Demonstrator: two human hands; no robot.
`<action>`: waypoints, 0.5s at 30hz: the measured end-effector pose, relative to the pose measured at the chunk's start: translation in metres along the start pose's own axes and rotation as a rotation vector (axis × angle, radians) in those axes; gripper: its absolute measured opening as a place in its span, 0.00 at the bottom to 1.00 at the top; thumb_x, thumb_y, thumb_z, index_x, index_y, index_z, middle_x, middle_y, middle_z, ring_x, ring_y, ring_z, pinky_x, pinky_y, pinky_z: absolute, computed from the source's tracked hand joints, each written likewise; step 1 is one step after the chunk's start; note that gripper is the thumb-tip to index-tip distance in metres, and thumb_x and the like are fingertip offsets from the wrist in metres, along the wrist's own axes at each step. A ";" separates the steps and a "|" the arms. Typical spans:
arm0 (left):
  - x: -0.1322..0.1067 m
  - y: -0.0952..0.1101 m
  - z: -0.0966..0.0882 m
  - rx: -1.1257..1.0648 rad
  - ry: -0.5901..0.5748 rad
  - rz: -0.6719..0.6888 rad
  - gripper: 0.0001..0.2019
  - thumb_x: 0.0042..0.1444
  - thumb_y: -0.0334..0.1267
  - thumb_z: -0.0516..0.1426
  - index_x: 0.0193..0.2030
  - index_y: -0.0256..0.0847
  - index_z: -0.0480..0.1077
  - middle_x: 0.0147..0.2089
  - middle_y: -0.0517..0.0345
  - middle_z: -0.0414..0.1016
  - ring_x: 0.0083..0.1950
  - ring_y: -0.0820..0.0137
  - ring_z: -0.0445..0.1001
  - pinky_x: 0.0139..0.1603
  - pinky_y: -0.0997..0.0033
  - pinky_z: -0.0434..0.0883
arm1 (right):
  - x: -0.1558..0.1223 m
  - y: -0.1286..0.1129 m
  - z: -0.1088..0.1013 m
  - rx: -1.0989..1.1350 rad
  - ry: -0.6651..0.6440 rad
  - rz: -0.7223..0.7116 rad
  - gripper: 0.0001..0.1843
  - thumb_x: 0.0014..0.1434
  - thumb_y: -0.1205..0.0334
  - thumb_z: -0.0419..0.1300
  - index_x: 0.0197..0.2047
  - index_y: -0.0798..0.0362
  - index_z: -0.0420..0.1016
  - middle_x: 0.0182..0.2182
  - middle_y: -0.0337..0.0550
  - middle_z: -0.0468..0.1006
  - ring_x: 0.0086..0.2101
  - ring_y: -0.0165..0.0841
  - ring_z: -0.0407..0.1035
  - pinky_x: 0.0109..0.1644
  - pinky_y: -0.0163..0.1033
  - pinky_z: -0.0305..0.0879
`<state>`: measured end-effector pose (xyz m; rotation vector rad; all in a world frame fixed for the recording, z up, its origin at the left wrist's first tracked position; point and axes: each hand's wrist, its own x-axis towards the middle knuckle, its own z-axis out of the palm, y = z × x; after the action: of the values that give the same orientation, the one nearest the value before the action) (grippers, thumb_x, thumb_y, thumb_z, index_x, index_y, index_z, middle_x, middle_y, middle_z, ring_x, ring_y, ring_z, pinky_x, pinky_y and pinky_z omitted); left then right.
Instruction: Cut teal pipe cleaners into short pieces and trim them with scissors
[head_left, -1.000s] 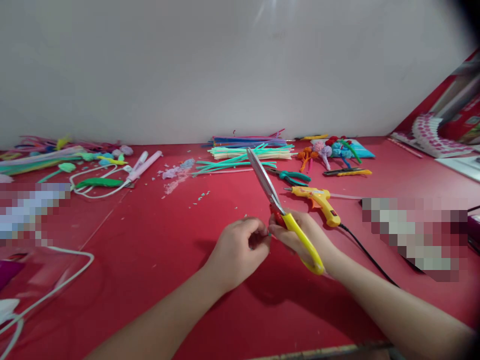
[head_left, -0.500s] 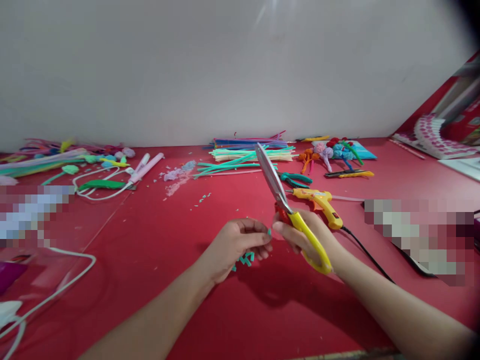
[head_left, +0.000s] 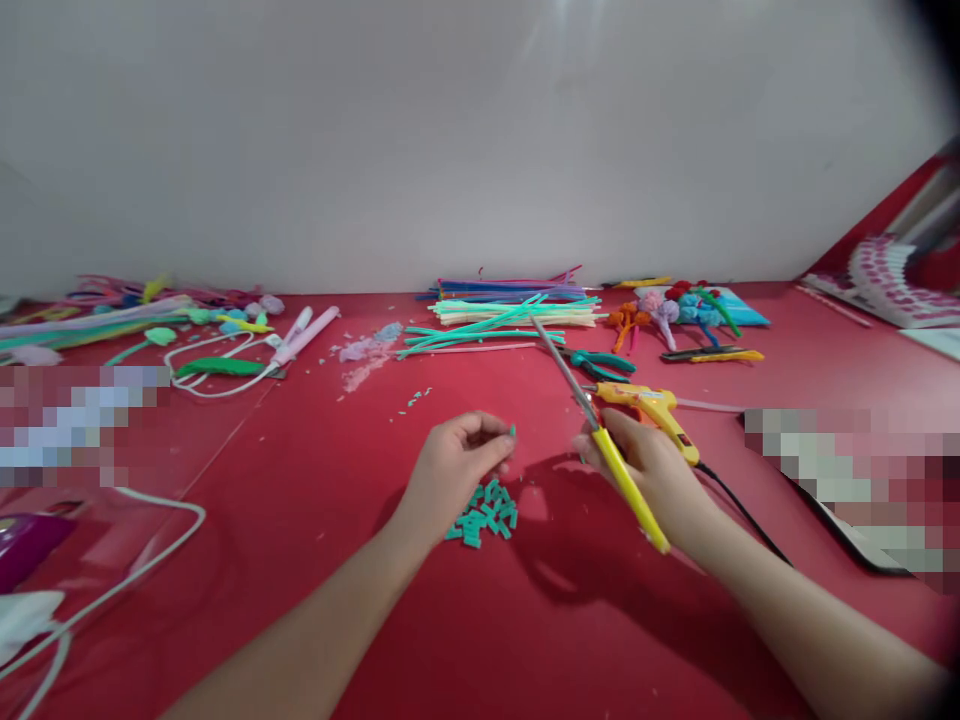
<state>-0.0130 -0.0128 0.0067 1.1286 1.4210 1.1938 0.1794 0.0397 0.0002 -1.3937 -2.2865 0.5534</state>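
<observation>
My left hand (head_left: pixel 459 465) is closed in a pinch on a short green pipe cleaner piece (head_left: pixel 513 431), whose tip pokes out between thumb and fingers. Below that hand, a small pile of cut green pieces (head_left: pixel 491 515) lies on the red table. My right hand (head_left: pixel 651 470) is wrapped round yellow-handled scissors (head_left: pixel 619 470), their blades pointing up and to the left. The two hands are apart, and the scissors touch nothing on the table. A tiny green bit (head_left: pixel 583 459) shows by the right fingertips.
Pipe cleaner bundles (head_left: pixel 510 318) lie at the back of the red table (head_left: pixel 450 640). Teal pliers (head_left: pixel 600 364) and a yellow glue gun (head_left: pixel 652 405) are beyond my right hand. Fuzzy flowers (head_left: pixel 664 310) lie back right; a pink corded tool (head_left: pixel 304 338) lies left.
My hands have drawn apart, the right one moving right with the scissors. The scissors now appear more edge-on. More of the green pile shows beside my left hand.
</observation>
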 end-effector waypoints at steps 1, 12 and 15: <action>0.000 0.000 0.000 0.110 -0.017 0.029 0.06 0.46 0.38 0.55 0.29 0.37 0.66 0.23 0.62 0.66 0.24 0.76 0.64 0.26 0.77 0.62 | 0.003 0.003 -0.003 -0.003 0.036 0.016 0.16 0.52 0.48 0.48 0.23 0.51 0.54 0.16 0.34 0.60 0.19 0.26 0.53 0.22 0.32 0.44; 0.009 -0.004 0.018 0.879 -0.189 0.281 0.06 0.46 0.36 0.51 0.23 0.40 0.68 0.24 0.58 0.68 0.26 0.72 0.65 0.27 0.73 0.58 | 0.014 0.023 -0.013 0.046 0.152 0.117 0.18 0.50 0.45 0.49 0.22 0.52 0.56 0.17 0.34 0.57 0.19 0.25 0.52 0.22 0.31 0.43; 0.022 -0.003 0.032 0.852 -0.213 0.346 0.07 0.47 0.37 0.51 0.26 0.41 0.70 0.26 0.56 0.70 0.28 0.69 0.66 0.28 0.72 0.58 | 0.014 0.024 -0.013 0.085 0.150 0.113 0.18 0.49 0.45 0.49 0.22 0.52 0.55 0.17 0.34 0.58 0.20 0.25 0.52 0.22 0.30 0.44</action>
<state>0.0153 0.0127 -0.0013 2.0824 1.6473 0.6307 0.1982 0.0639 0.0003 -1.4774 -2.0534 0.5544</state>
